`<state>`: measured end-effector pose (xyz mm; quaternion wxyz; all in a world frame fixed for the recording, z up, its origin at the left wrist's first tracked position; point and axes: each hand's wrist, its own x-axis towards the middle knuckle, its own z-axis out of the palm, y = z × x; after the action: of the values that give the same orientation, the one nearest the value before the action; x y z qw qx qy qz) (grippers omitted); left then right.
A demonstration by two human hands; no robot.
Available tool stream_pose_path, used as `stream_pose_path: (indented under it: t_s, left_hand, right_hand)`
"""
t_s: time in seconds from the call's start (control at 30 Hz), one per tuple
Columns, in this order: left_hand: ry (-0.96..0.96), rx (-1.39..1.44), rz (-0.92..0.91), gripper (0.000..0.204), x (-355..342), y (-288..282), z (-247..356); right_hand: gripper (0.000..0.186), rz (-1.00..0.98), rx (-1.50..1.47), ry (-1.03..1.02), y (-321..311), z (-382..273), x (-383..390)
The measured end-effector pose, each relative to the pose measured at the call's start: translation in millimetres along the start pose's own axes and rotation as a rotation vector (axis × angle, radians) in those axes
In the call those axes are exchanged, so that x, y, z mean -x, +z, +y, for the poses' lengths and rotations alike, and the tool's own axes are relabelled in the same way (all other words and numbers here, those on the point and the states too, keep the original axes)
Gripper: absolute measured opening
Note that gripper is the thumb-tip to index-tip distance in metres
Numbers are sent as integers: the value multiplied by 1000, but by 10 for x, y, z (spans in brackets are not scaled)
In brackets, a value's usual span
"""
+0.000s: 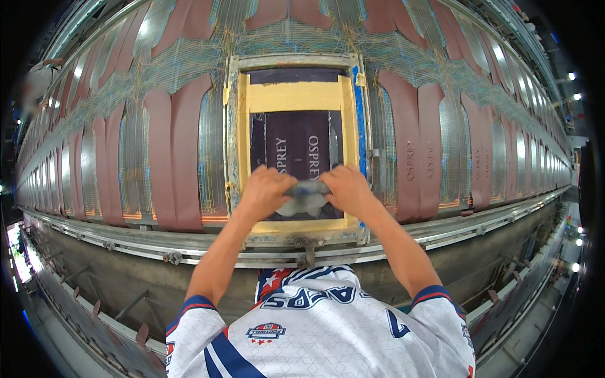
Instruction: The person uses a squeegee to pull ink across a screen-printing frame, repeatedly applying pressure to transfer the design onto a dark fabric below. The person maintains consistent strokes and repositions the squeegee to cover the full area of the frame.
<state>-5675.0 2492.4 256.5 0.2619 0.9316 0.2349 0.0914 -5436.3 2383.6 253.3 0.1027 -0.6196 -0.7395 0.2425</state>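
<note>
A screen-printing frame with yellow tape around its dark mesh lies on the long table in front of me. Both my hands grip a squeegee near the frame's close end. My left hand wraps its left end and my right hand its right end, thumbs toward each other. Just below the squeegee, pale grey ink is pooled on the mesh. Pale lettering shows on the mesh beyond my hands. The squeegee's blade is mostly hidden.
Reddish-brown cut panels lie in rows on both sides of the frame. Some panels on the right carry printed lettering. A metal rail with clamps runs along the table's near edge. Another person's arm shows at the far left.
</note>
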Motion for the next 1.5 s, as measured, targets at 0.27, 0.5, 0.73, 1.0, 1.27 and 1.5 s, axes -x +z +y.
stream_pose_path:
  t_s: [0.27,0.5,0.73,1.0,1.27,1.5]
  left_hand:
    - [-12,-76,141,20,-1322,-350,-866]
    - [17,-7,183,35,-411,-21,-305]
    - [14,-140,150,54,500,173,298]
    - [-65,-113,106,49,519,210,253]
    - [-108,-103,212,37,797,-148,128]
    - [-172,-191,121,41,1948,-1163,-1146]
  right_hand:
    - [20,77,5,87,-457,838,-1382]
    - [24,51,-12,61,17,332,-514]
    - [44,188,-362,165,74,-202,359]
    - [33,668,-217,802,347,1208,193]
    - [38,792,-254,706,-80,655,-39]
    - [21,881,-405,594,778,-938,-1260]
